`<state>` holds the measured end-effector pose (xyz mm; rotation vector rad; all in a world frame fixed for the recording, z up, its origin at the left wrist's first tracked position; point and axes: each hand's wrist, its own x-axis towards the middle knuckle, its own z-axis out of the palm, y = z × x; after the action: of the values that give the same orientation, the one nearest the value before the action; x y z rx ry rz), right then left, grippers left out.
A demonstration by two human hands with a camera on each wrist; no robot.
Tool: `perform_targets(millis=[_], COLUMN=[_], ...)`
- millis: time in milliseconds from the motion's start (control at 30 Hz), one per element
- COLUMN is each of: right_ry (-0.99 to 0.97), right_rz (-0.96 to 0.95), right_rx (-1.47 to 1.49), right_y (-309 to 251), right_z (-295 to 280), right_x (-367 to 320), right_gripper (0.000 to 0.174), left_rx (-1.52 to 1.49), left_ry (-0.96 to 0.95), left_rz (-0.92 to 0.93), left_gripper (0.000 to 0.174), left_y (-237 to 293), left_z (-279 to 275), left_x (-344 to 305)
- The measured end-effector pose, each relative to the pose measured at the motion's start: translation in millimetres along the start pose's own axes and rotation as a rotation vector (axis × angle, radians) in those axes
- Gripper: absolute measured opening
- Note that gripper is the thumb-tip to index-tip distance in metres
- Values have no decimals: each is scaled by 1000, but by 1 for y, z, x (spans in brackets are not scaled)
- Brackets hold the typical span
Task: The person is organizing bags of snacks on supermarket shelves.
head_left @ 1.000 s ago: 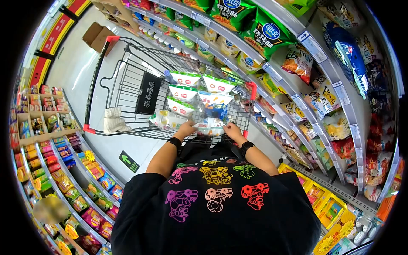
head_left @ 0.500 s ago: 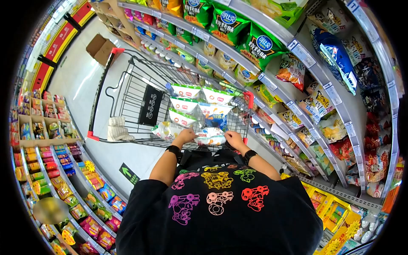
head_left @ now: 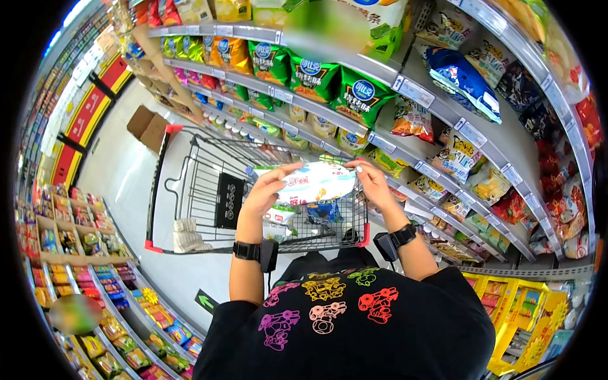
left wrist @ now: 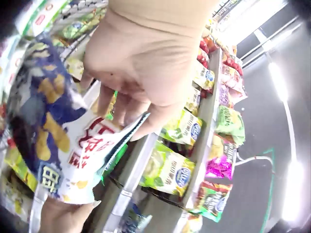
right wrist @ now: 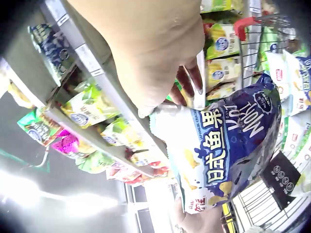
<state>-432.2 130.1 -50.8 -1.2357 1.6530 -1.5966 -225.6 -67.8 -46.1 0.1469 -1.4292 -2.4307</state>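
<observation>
A white and blue snack bag (head_left: 316, 182) is held up over the cart in the head view, stretched between both hands. The left hand (head_left: 266, 190) pinches its left end, and the right hand (head_left: 375, 185) pinches the opposite end. In the left wrist view the left hand (left wrist: 141, 68) has thumb and fingers at the white top edge of the bag (left wrist: 58, 126). From the right wrist, the right hand (right wrist: 155, 53) grips a corner of the bag (right wrist: 218, 145), whose blue printed side shows. Below it, other bags (head_left: 278, 215) lie in the cart, partly hidden.
The wire cart (head_left: 190, 209) stands in front of the person, with a striped cloth (head_left: 189, 235) on its left edge. Shelves of chip bags (head_left: 361, 95) run along the right. Lower snack racks (head_left: 107, 297) stand on the left, and an open cardboard box (head_left: 149, 128) is on the floor beyond.
Both hands have risen from the cart's near side, lifting the bag above the other bags. The head view has shifted, showing more of the upper shelves.
</observation>
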Motion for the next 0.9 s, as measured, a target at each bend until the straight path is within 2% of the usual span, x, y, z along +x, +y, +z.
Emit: perform_targets(millis=[67, 100, 133, 200, 267, 333, 467, 600, 633, 733, 767, 800, 867, 900], right_ry=[-65, -32, -60, -21, -94, -115, -136, -3, 21, 132, 185, 239, 387, 427], right_rz=[-119, -59, 33, -14, -39, 56, 261, 244, 235, 278, 317, 357, 425, 422], right_rx=[73, 89, 64, -83, -233, 221, 203, 209, 227, 363, 417, 477, 606, 697], right_y=[-8, 6, 7, -2, -5, 7, 9, 6, 5, 2, 4, 9, 22, 19], right_z=[-8, -7, -6, 4, 11, 22, 11, -10, -16, -37, -46, -55, -67, -72], right_x=[4, 1, -3, -19, -31, -46, -68, -73, -76, -92, -99, -108, -130, -142], right_gripper=[17, 28, 54, 80, 96, 97, 86, 77, 75, 59, 56, 53, 45, 44], left_rx=[-183, -261, -335, -330, -390, -420, -459, -384, -331, -302, -261, -122, 369, 496], left_ry=[65, 137, 201, 184, 177, 213, 248, 293, 199, 204, 68, 162, 47, -106], left_rz=[76, 79, 78, 56, -42, -92, -104, -106, -35, -34, 19, -39, -53, 22], left_gripper=[13, 11, 10, 11, 9, 10, 11, 23, 38, 49, 56, 53, 63, 72], left_y=[8, 16, 24, 20, 12, 3, -2, 5, -1, -19, -32, -24, -30, -33], left_z=[11, 20, 29, 30, 34, 40, 59, 90, 92, 105, 104, 133, 166, 181], left_x=[3, 5, 7, 9, 6, 4, 8, 13, 15, 23, 25, 29, 38, 34])
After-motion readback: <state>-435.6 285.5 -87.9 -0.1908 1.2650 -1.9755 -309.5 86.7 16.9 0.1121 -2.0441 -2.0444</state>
